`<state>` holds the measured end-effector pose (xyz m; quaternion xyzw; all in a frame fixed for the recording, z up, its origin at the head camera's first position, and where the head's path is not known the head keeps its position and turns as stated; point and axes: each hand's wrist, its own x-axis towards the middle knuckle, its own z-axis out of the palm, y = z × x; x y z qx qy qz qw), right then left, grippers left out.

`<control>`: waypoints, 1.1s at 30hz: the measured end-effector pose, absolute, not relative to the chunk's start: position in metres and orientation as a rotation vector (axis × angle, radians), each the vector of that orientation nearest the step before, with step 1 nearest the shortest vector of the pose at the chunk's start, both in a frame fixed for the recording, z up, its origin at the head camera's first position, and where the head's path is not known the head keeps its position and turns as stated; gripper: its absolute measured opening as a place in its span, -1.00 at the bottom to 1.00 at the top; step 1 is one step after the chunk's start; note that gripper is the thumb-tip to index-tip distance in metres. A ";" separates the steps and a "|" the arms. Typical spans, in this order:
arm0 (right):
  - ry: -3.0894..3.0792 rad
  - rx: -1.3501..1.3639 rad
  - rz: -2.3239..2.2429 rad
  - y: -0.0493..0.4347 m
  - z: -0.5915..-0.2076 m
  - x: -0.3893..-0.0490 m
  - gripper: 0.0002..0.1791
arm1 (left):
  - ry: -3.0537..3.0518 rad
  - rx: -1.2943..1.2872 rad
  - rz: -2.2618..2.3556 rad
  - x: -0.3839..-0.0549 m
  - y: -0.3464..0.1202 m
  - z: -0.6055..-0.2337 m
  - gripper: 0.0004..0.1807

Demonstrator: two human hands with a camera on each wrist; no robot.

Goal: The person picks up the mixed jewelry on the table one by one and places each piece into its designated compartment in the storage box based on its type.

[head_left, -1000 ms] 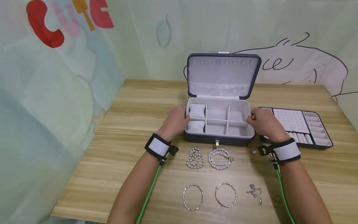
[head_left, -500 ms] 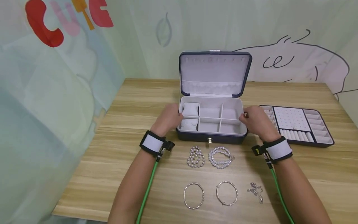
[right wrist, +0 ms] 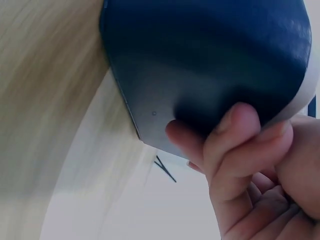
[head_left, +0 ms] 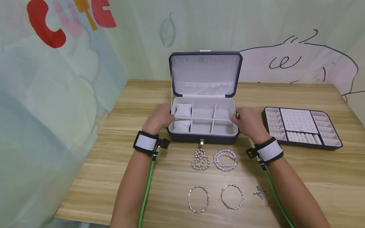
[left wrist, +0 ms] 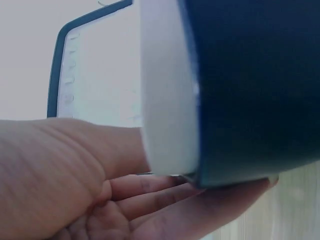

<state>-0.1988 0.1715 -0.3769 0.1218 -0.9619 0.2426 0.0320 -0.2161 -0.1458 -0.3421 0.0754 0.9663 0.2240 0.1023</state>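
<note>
A navy jewelry box (head_left: 186, 138) stands on the table with its lid (head_left: 205, 69) raised. Its pale inside is split into several compartments; a white cushion (head_left: 183, 110) and a second cushion (head_left: 182, 125) fill the two at left. At the left side wall, my left hand (head_left: 159, 117) holds on with the thumb over the rim. My right hand (head_left: 249, 123) grips the opposite wall likewise. In the left wrist view, fingers reach under the box (left wrist: 255, 90). The right wrist view has curled fingertips against the dark side of the box (right wrist: 200, 60).
Right of the box lies a compartmented jewelry tray (head_left: 309, 145) with ring rolls. In front are a beaded necklace (head_left: 200, 161), a white bead strand (head_left: 218, 158), a bangle (head_left: 188, 199), another bangle (head_left: 242, 198) and a silver chain (head_left: 260, 193). A printed curtain (head_left: 205, 25) hangs behind.
Both hands have moved the jewelry box to the left, widening the gap to the tray. The tray's left compartments are now uncovered. The jewelry in front stays put.
</note>
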 end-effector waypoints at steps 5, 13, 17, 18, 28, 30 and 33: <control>-2.923 0.395 0.730 0.160 -0.380 -0.200 -0.68 | 2.845 0.209 0.619 -0.219 -0.157 -0.340 -0.68; -2.859 0.402 0.752 0.144 -0.385 -0.201 -0.69 | 2.821 0.158 0.574 -0.221 -0.170 -0.336 -0.71; -2.831 0.418 0.759 0.136 -0.388 -0.202 -0.68 | 2.799 0.126 0.547 -0.221 -0.176 -0.334 -0.76; -2.832 0.419 0.768 0.135 -0.389 -0.202 -0.68 | 2.800 0.126 0.538 -0.221 -0.178 -0.333 -0.77; -2.890 0.367 0.869 0.130 -0.390 -0.199 -0.69 | 2.781 0.124 0.553 -0.219 -0.185 -0.330 -0.81; -2.901 0.376 0.868 0.132 -0.390 -0.200 -0.69 | 2.776 0.126 0.552 -0.218 -0.185 -0.329 -0.80; -2.922 0.400 0.869 0.135 -0.389 -0.200 -0.67 | 2.770 0.126 0.544 -0.218 -0.186 -0.329 -0.80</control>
